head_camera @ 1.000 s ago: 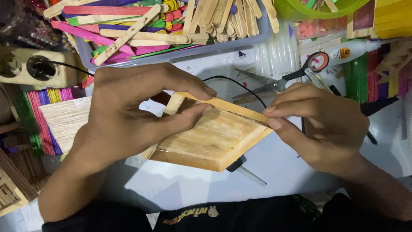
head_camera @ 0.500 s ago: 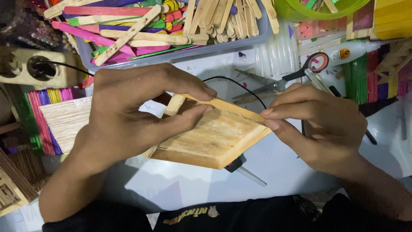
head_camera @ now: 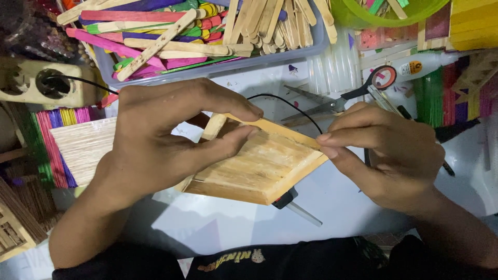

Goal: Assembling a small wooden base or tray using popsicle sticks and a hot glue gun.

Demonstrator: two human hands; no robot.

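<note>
On the white worktable (head_camera: 218, 228), from the head view: barely any shift from a moment ago, left hand (head_camera: 155, 145) and right hand (head_camera: 394, 150) still pinched on the square panel of glued pale craft sticks (head_camera: 259, 166), pressing a smooth, flat stick along its far edge; rough grain, layered rim.
</note>
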